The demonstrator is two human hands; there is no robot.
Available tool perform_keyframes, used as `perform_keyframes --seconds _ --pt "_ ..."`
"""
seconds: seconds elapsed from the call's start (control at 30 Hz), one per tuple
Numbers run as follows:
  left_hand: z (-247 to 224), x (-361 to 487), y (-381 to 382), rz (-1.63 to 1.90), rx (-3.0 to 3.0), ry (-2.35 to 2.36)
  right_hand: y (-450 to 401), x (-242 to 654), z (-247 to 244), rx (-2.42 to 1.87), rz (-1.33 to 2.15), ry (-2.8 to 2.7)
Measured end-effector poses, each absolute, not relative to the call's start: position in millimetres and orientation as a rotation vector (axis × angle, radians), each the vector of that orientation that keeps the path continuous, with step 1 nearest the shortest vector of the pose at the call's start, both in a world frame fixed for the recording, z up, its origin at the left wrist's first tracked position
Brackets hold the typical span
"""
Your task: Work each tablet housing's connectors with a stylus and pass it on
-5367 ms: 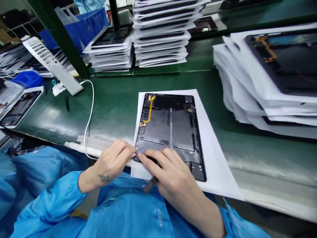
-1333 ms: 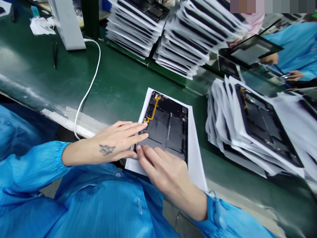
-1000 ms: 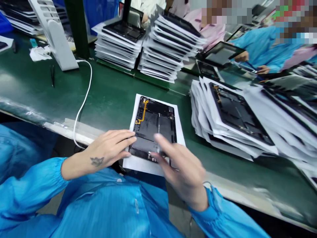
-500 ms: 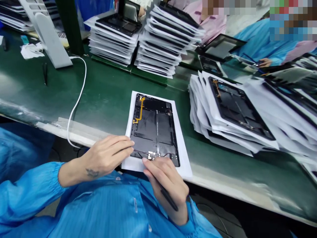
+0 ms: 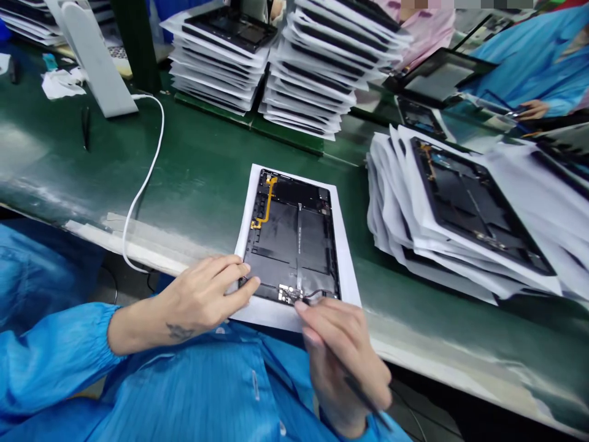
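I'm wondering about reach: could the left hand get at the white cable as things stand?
Probably yes: the left hand rests at the edge of the tablet, with nothing visible between it and the nearby white cable.

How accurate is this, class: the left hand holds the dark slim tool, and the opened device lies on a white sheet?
One error: the right hand holds the dark slim tool, as the head view shows. The opened device does lie on a white sheet.

Legible text: none.
Tablet [image 5: 276,239] strip [image 5: 299,238]: white marks, 12 to 6 o'clock, too small to read.
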State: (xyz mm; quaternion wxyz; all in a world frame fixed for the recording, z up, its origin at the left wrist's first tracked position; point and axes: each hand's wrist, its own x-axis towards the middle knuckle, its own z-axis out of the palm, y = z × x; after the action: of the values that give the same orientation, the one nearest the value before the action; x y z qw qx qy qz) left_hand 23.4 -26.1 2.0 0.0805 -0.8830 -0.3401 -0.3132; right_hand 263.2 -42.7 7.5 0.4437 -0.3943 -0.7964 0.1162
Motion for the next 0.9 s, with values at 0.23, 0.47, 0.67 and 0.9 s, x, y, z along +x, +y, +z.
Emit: perform_keyframes --seconds 0.23,0.47,0.67,0.9 --pt "3 31 -33 -0.762 -2.59 -1.083 -7 233 26 -0.978 0.781 -1.915" --pt "-2 33 -35 -0.785 -2.591 -1.102 -7 235 22 -0.92 0.817 -1.986" --pt "-4 18 -29 -0.881 -2.666 -0.978 -4 232 28 -0.793 0.746 -2.118" --pt "-2 11 -24 -0.904 -2.649 -0.899 -8 257 30 -0.903 0.645 -2.098"
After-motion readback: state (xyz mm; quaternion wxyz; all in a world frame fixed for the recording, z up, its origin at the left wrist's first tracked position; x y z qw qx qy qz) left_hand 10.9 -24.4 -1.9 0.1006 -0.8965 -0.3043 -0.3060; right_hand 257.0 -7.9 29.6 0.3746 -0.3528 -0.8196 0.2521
